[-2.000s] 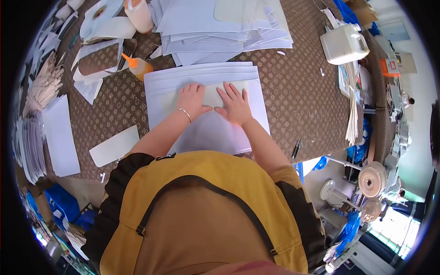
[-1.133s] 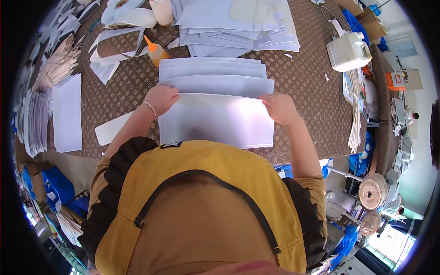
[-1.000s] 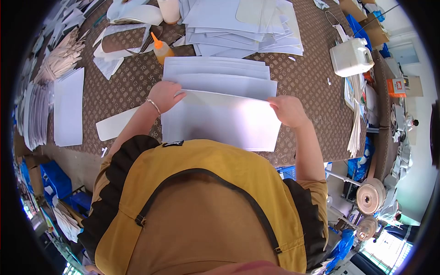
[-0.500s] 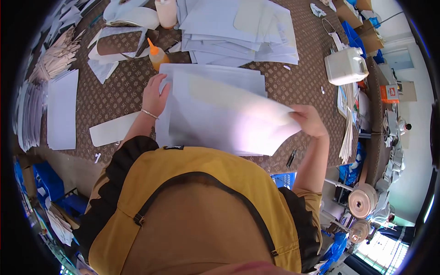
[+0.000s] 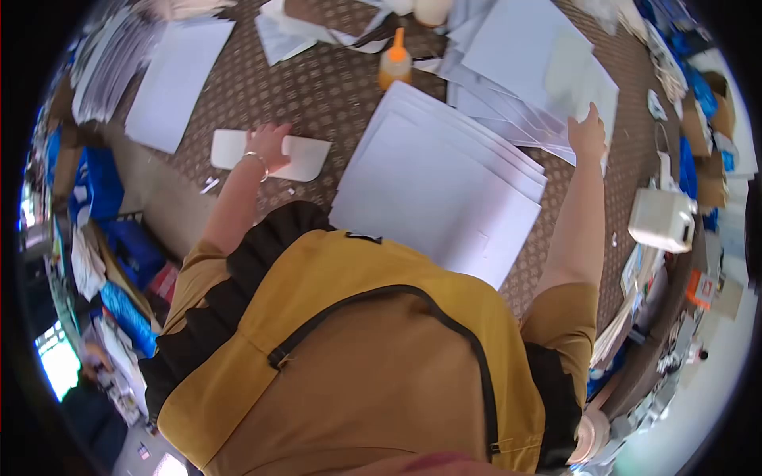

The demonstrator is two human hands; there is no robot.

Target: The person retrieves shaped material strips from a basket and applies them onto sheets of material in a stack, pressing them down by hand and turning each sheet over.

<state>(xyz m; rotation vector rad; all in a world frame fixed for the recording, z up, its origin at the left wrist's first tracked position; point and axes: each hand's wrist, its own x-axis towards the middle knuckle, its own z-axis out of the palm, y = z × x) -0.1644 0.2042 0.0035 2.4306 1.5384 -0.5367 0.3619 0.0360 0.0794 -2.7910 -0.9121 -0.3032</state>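
My left hand point(image 5: 270, 148) lies on a small white card with rounded corners point(image 5: 309, 159), its fingers bent over the upper edge; whether they grip it is hard to tell. My right hand point(image 5: 587, 136) is over the right edge of a big pile of white sheets point(image 5: 508, 47), fingers apart, holding nothing visible. Between my arms, a stack of white sheets point(image 5: 436, 182) lies at a slant on the brown patterned table point(image 5: 317, 103). A bottle with an orange nozzle point(image 5: 395, 67) stands just above this stack.
Upper left are a fanned paper stack point(image 5: 119, 63) and a white sheet pile point(image 5: 181, 79). A white jerrycan point(image 5: 663, 220) stands at the right. Off the table's left side are blue bags point(image 5: 99, 181).
My right hand has let go of the lifted sheet and moved up to the big pile. My left hand has gone left from the stack onto the small card. The view has turned.
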